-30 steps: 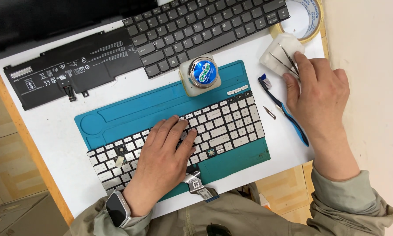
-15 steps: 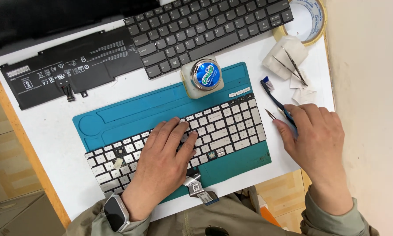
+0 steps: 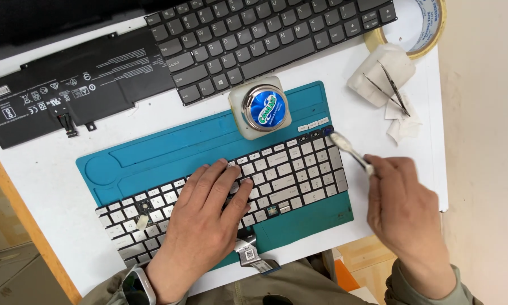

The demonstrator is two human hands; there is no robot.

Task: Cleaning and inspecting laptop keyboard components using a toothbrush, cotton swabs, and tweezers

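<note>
Head view: left hand (image 3: 206, 217) presses silver keyboard (image 3: 299, 175); right hand (image 3: 404, 212) holds brush (image 3: 350, 149).

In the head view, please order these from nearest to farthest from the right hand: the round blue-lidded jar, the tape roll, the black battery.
From the right hand:
1. Round blue-lidded jar, up and to the left, on the teal mat.
2. Tape roll, far corner of the table, straight up.
3. Black battery, far left.

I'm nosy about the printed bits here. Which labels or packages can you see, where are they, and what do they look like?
Jar lid label: round, blue with pale lettering, above the silver keyboard.
Battery pack: long, black, white markings, upper left.
Tape roll: tan ring, printed inside, top right.
Ribbon cable sticker: small, white, below the left hand.
</note>
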